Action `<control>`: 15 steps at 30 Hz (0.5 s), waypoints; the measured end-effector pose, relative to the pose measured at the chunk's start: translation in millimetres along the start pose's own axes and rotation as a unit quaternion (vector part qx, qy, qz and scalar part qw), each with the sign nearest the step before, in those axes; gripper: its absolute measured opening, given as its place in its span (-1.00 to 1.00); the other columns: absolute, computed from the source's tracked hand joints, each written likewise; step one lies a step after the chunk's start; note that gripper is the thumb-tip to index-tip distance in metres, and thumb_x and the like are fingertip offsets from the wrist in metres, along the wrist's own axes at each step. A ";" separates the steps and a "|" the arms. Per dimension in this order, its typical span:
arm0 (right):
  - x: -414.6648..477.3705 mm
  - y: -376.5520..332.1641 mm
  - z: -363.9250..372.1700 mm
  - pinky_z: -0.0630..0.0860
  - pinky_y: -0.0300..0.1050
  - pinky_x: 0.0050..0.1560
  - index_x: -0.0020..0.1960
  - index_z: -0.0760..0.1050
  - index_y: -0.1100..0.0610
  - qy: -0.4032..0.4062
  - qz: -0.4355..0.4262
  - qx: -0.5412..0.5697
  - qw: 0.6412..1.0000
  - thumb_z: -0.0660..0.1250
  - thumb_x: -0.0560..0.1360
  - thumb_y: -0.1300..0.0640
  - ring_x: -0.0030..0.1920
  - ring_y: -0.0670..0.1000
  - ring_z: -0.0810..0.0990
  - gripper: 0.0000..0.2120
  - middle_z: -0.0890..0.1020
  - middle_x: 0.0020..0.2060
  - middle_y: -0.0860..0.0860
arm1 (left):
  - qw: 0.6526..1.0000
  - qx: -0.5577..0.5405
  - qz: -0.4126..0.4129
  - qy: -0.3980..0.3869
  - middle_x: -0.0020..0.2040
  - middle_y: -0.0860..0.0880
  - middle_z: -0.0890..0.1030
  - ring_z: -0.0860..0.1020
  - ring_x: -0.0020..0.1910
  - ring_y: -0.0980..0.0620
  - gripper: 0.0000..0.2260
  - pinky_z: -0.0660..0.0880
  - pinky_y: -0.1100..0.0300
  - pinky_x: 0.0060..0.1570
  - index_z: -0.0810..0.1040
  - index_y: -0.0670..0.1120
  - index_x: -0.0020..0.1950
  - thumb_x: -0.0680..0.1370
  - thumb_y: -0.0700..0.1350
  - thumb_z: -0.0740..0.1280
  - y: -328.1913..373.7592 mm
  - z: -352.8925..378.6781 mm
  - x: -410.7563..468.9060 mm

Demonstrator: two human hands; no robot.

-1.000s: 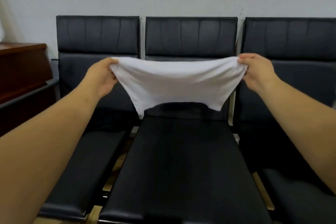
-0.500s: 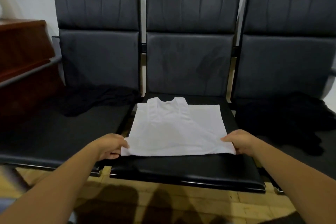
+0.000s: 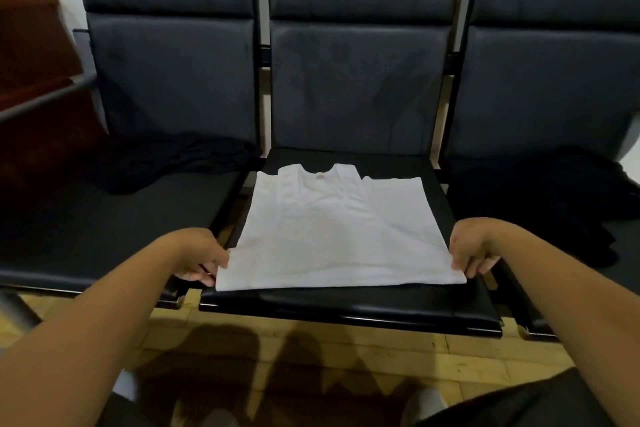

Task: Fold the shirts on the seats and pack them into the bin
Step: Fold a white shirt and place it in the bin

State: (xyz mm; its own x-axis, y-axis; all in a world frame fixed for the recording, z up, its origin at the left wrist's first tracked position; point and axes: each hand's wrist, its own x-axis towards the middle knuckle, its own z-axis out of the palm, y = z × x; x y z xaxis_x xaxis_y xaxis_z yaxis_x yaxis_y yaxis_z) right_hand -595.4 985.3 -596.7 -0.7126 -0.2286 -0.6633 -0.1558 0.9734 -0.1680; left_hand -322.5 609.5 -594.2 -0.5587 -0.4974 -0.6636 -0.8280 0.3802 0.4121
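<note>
white shirt (image 3: 332, 236), held stretched in the air a second ago, now lies flat on the middle seat (image 3: 346, 308), neck opening toward the backrest, near hem by the front edge. left dark garment (image 3: 173, 163) lies crumpled on the left seat (image 3: 104, 229); right dark garment (image 3: 540, 198) lies heaped on the right seat (image 3: 623, 263). left grip (image 3: 197, 255) pinches the near left hem corner. right grip (image 3: 474, 246) pinches the near right corner, fingers curled on the cloth.

Around the white tank top (image 3: 332, 236): bare middle seat cushion (image 3: 346, 308) free at 6 o'clock; backrest (image 3: 356, 87) blocks 12; black garment (image 3: 166, 163) at 10, black clothing heap (image 3: 540, 198) at 3.
</note>
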 end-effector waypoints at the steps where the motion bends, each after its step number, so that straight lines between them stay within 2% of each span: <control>1: -2.4 -5.8 -0.1 0.55 -0.17 -0.28 0.01 0.52 0.20 0.032 -0.004 -0.015 0.999 0.46 0.50 0.23 -0.25 0.02 0.65 -0.85 0.68 -0.18 0.09 | 0.997 0.060 0.031 0.036 -0.09 -0.08 0.70 0.61 -0.18 -0.02 -0.82 0.45 0.25 -0.29 0.58 -0.23 0.11 0.61 -0.13 0.35 3.9 0.6 0.6; 2: -2.8 -13.6 0.8 0.49 -0.18 -0.32 -0.08 0.48 0.18 0.078 -0.024 -0.015 0.997 0.46 0.50 0.20 -0.26 0.02 0.58 -0.85 0.62 -0.19 0.08 | 0.988 0.108 0.069 0.081 -0.11 -0.09 0.65 0.56 -0.20 -0.02 -0.78 0.43 0.24 -0.28 0.58 -0.27 0.11 0.62 -0.11 0.34 8.8 2.1 3.0; 4: -0.4 -33.0 5.7 0.40 -0.19 -0.34 -0.18 0.44 0.17 0.167 -0.094 -0.004 0.981 0.41 0.54 0.15 -0.24 0.03 0.51 -0.80 0.54 -0.21 0.06 | 0.968 0.137 0.128 0.169 -0.12 -0.14 0.59 0.51 -0.21 -0.03 -0.79 0.38 0.22 -0.29 0.58 -0.26 0.08 0.63 -0.11 0.32 21.2 8.7 8.7; 6: 0.7 -50.1 16.6 0.43 -0.14 -0.19 -0.01 0.51 0.23 0.217 -0.143 0.005 0.966 0.33 0.60 0.07 -0.10 0.07 0.52 -0.80 0.57 -0.07 0.10 | 0.954 0.114 0.172 0.217 -0.01 -0.14 0.62 0.52 -0.17 -0.01 -0.82 0.41 0.20 -0.25 0.53 -0.17 0.06 0.64 -0.05 0.30 33.0 18.7 16.9; 7: 1.9 -56.3 22.8 0.44 -0.12 -0.10 0.14 0.49 0.25 0.225 -0.154 0.017 0.962 0.30 0.62 0.03 -0.02 0.09 0.52 -0.72 0.56 0.05 0.13 | 0.950 0.101 0.194 0.222 0.11 -0.14 0.61 0.54 -0.09 -0.02 -0.78 0.44 0.18 -0.15 0.51 -0.14 0.11 0.64 0.01 0.29 38.1 24.1 20.4; 9: 7.4 -61.3 36.6 0.45 -0.08 0.01 0.33 0.39 0.24 0.223 -0.164 0.025 0.961 0.26 0.64 -0.04 0.12 0.14 0.53 -0.59 0.50 0.20 0.16 | 0.954 0.086 0.218 0.185 0.45 -0.09 0.43 0.48 0.31 -0.09 -0.52 0.44 0.12 0.20 0.41 -0.11 0.43 0.63 0.16 0.28 41.4 35.9 29.3; 10: 11.4 -61.0 42.9 0.47 -0.05 0.06 0.35 0.37 0.24 0.224 -0.171 0.005 0.959 0.24 0.65 -0.07 0.17 0.16 0.52 -0.56 0.48 0.23 0.17 | 0.961 0.097 0.215 0.145 0.59 -0.06 0.25 0.31 0.51 -0.09 -0.35 0.32 0.08 0.40 0.24 -0.10 0.58 0.61 0.23 0.27 40.9 43.3 32.1; 11: 15.2 -59.9 48.9 0.47 -0.02 0.11 0.35 0.37 0.24 0.228 -0.178 -0.035 0.957 0.21 0.65 -0.09 0.20 0.18 0.51 -0.55 0.47 0.23 0.18 | 0.962 0.136 0.211 0.107 0.66 -0.03 0.05 0.10 0.62 -0.06 -0.23 0.17 0.05 0.52 0.07 -0.09 0.65 0.60 0.28 0.25 39.8 50.3 33.1; 12: 18.3 -58.4 53.6 0.45 0.01 0.16 0.33 0.38 0.23 0.239 -0.180 -0.080 0.951 0.20 0.65 -0.12 0.22 0.19 0.50 -0.55 0.47 0.21 0.17 | 0.957 0.189 0.206 0.082 0.67 -0.03 -0.09 -0.04 0.64 -0.03 -0.17 0.05 0.04 0.57 -0.04 -0.09 0.66 0.59 0.31 0.22 37.1 56.0 34.4; 13: 19.9 -57.5 56.5 0.42 0.04 0.20 0.30 0.38 0.20 0.252 -0.178 -0.116 0.944 0.19 0.64 -0.15 0.22 0.18 0.49 -0.55 0.48 0.19 0.16 | 0.948 0.229 0.206 0.079 0.67 -0.04 -0.14 -0.09 0.64 -0.04 -0.15 0.00 0.03 0.58 -0.07 -0.10 0.66 0.59 0.32 0.21 34.5 60.1 37.2; 14: 20.6 -57.5 57.4 0.38 0.07 0.23 0.28 0.39 0.17 0.260 -0.171 -0.130 0.941 0.19 0.64 -0.17 0.20 0.17 0.49 -0.56 0.49 0.16 0.13 | 0.945 0.234 0.207 0.093 0.67 -0.07 -0.10 -0.04 0.64 -0.06 -0.17 0.04 0.03 0.57 -0.01 -0.12 0.66 0.58 0.32 0.23 32.5 61.0 39.9; 15: 21.0 -57.6 57.0 0.36 0.10 0.25 0.25 0.38 0.15 0.264 -0.164 -0.126 0.942 0.19 0.63 -0.17 0.17 0.16 0.51 -0.58 0.52 0.12 0.11 | 0.948 0.211 0.206 0.120 0.65 -0.10 0.03 0.09 0.61 -0.10 -0.21 0.15 0.02 0.54 0.12 -0.14 0.62 0.57 0.30 0.27 32.1 59.2 41.4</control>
State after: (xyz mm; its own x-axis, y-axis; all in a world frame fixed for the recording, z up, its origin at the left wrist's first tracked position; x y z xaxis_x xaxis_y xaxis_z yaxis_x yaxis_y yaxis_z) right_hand -562.4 923.5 -642.5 -0.8283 -0.5424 -0.1402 -0.5370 0.8400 -0.0775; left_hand -369.4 647.2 -645.4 -0.8670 -0.3826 -0.3192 -0.4731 0.8332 0.2862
